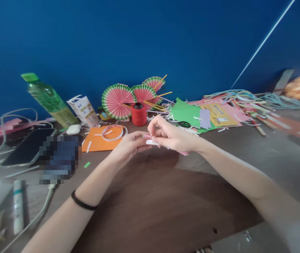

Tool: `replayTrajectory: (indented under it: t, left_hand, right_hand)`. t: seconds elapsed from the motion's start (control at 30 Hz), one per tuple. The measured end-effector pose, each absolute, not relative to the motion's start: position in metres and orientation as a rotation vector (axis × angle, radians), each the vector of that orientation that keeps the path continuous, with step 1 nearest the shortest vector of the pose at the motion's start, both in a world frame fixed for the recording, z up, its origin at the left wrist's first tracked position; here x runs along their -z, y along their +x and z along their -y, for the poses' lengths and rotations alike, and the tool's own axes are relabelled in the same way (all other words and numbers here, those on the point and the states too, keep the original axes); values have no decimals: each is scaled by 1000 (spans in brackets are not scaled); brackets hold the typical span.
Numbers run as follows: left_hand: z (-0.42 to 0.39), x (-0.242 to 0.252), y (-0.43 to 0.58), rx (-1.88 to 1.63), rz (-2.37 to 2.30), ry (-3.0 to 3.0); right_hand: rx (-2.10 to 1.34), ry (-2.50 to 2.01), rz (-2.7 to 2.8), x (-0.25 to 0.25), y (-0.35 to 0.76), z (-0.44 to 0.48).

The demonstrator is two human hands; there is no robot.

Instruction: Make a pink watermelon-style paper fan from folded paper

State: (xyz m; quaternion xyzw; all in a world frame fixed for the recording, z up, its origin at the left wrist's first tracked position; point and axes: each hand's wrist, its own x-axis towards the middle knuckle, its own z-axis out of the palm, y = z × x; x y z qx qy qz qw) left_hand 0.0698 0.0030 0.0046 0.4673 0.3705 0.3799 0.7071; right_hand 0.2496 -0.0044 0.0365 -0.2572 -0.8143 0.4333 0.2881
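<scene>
My left hand (131, 146) is closed on a narrow strip of folded pink paper (146, 136) with a green tip, above the middle of the table. Thumb and finger of my right hand (165, 135) pinch a small white strip (152, 142) against that paper. More pink paper (183, 153) shows beneath the right hand; most of it is hidden behind the fingers. Past the hands stand a red spool of thread (138, 116) and pleated watermelon-coloured paper fans (118, 102) with thin sticks.
Orange paper (94, 140) bearing a roll of tape (112, 133) lies left of my hands. Phones (30, 147), cables, a white marker (18, 207), a green bottle (51, 100) and a carton (85, 110) crowd the left. Scissors (184, 124), green paper (185, 114) and scraps lie right.
</scene>
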Motion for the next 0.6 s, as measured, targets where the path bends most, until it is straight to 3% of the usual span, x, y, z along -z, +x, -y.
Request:
replayTrajectory:
  t: [0.6]
  left_hand:
    - [-6, -3, 67, -762, -683, 941]
  right_hand:
    - [-1087, -710, 2095, -27, 248, -3]
